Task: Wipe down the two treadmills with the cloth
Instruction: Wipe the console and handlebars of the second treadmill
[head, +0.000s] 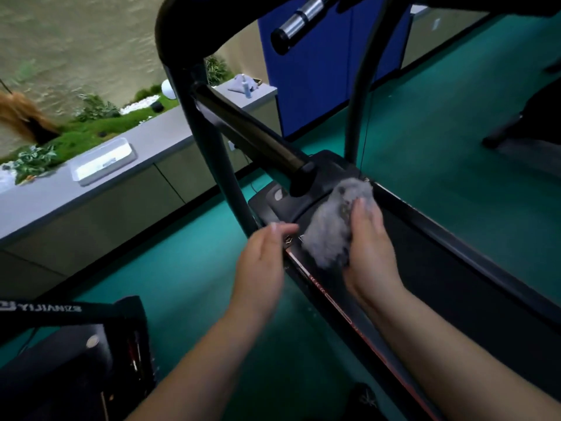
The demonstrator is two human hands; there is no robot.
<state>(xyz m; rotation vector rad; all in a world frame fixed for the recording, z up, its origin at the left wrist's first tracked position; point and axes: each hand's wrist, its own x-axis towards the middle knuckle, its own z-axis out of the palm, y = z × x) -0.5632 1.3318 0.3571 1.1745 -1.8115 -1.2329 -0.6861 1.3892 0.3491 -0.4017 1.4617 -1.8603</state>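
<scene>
A black treadmill [455, 253] runs from the centre to the lower right, with dark uprights rising to the top of the view. My right hand [368, 247] grips a fluffy grey cloth [337, 220], bunched over the front of the deck beside the motor cover. My left hand [264, 256] hovers just left of the cloth near the treadmill's left side rail, fingers loosely extended and holding nothing. A second black treadmill [76, 344] with white lettering shows at the lower left.
A grey counter [158, 138] runs along the left with a white tray [103, 161], a spray bottle [246, 88] and another cloth on it. Fake grass and plants lie behind. Green floor [188, 268] separates the treadmills. A blue cabinet [318, 71] stands at the back.
</scene>
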